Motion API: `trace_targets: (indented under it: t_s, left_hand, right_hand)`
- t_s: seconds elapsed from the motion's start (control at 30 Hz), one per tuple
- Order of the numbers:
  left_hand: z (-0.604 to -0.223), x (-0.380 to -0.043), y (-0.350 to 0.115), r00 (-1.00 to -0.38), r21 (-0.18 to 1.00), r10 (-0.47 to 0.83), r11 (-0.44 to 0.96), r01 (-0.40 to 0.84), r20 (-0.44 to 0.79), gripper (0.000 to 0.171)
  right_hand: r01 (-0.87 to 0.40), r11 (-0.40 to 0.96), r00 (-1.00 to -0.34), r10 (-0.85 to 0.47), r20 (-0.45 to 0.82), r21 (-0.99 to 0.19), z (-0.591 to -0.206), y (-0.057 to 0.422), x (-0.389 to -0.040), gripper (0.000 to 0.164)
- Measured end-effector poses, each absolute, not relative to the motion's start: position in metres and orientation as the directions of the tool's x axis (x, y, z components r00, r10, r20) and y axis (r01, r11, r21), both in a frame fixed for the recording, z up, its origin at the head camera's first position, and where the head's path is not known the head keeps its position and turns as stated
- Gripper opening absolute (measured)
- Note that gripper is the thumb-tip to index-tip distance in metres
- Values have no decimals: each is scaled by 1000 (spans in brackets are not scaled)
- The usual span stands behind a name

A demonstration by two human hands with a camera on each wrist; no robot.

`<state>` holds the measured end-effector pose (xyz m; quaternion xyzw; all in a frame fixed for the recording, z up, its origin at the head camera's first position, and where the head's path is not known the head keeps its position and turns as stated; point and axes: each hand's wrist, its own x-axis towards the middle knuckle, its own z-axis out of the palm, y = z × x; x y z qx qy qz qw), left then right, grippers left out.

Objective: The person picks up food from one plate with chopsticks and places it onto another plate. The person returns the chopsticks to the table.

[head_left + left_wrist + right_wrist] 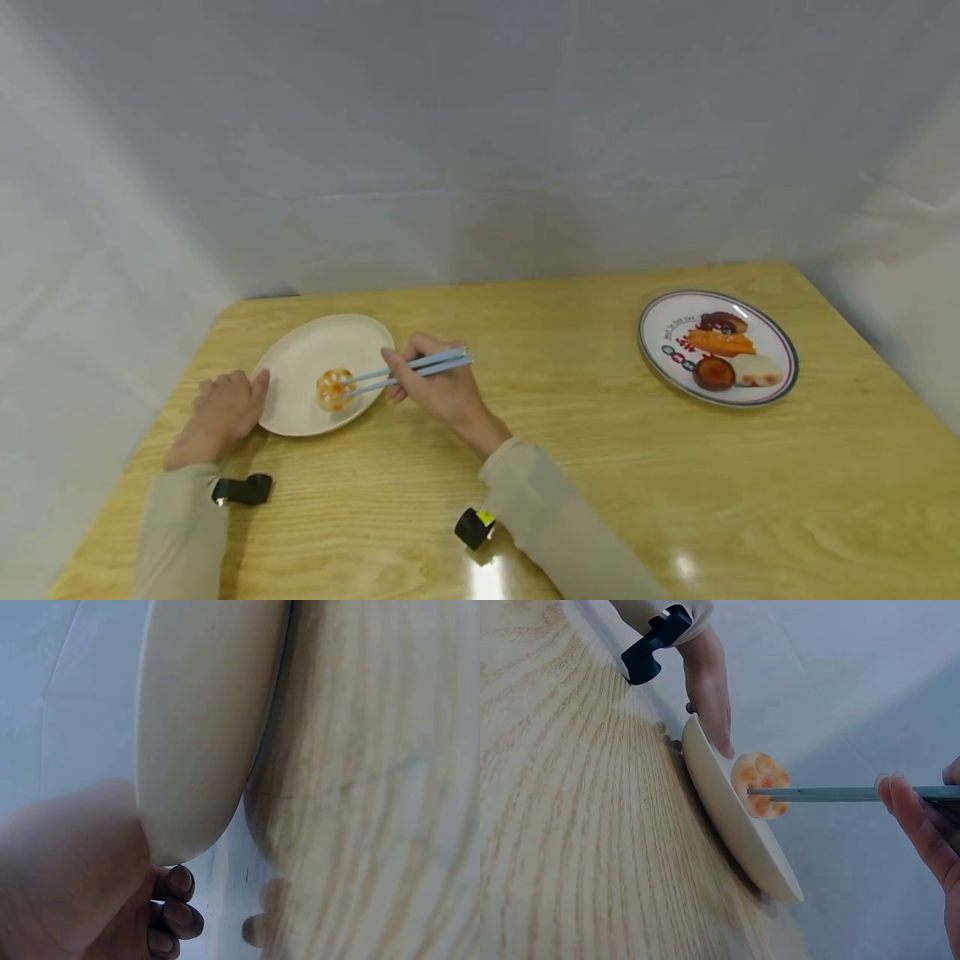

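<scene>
At the left, the left hand [222,410] is pinching the rim of the beige plate [292,354], its thumb lying over the edge. The left wrist view is showing fingertips curling just below the rim, which the head view is hiding. The plate is resting on the tabletop [562,442].

A browned, holed slice [327,393] is sitting within the plate's outline in the head view, toward the near edge, with the tips of pale blue chopsticks [444,357] touching it. The right wrist view is showing the slice's face turned up on edge and rising above the rim; the near wall is covering its lower part, so whether it is touching the plate is hard to tell.

Farther right, the right hand [444,396] is pinching the chopsticks. At the far right, only the head view is showing a white plate [654,333], holding dark, orange, brown and white food [720,342].
</scene>
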<state>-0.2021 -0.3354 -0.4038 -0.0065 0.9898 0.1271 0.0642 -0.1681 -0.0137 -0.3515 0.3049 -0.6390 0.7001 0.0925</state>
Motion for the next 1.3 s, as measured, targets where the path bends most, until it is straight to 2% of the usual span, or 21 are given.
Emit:
trace_targets:
  t_s: [0.7,1.0,1.3]
  left_hand:
    - [-407,-204,-337,-992,262,-1,964,-36,-130,74]
    - [-403,-202,-337,-990,270,10,962,-29,-140,74]
    - [-405,-203,-338,-991,262,10,965,-26,-136,75]
  right_hand:
    - [-421,-158,-831,-329,450,-893,-353,-20,-166,23]
    - [-451,-67,-841,-303,448,-890,-349,-21,-164,25]
    - [-440,-79,-836,-329,440,-895,-341,-18,-160,22]
